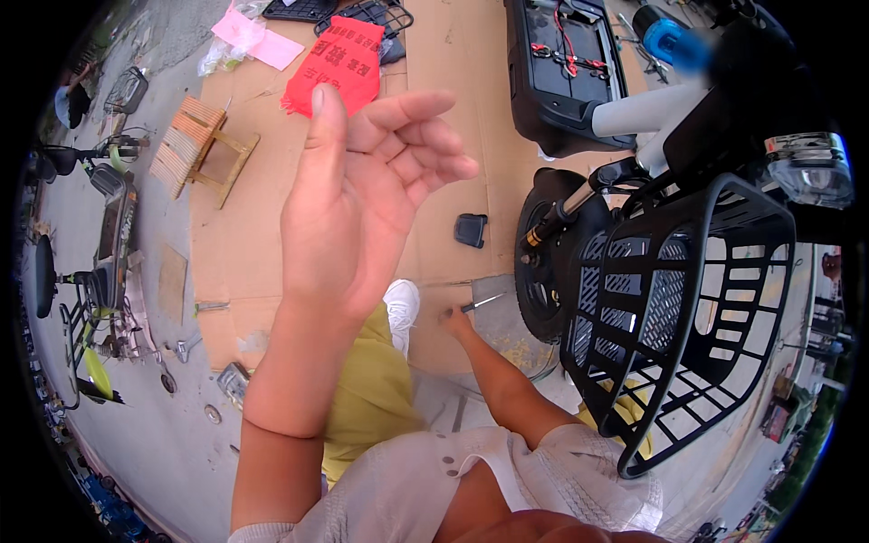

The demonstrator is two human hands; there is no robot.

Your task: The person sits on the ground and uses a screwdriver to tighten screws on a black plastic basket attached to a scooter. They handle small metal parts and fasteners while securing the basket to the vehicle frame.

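Raised in front of me, my left hand [348, 204] holds nothing; its thumb points up and its fingers are apart and slightly curled. Lower down, close to the ground, my right hand [455, 321] is closed round the dark handle of what looks like a screwdriver [487, 300]. The metal shaft points right, toward the front wheel [534, 281] of an electric bike. Beyond that hand, a small black plastic piece [471, 230] lies on the cardboard [444, 258]. Right of the wheel is a black plastic basket [692, 299], tilted in view.
At the left stands a small slatted wooden stool [195, 145]. A red bag [339, 68] with dark print lies at the far side. An opened black housing with red wires [568, 59] is at the far right. A headlight [810, 176] hangs above the basket. Loose tools [186, 348] lie left.
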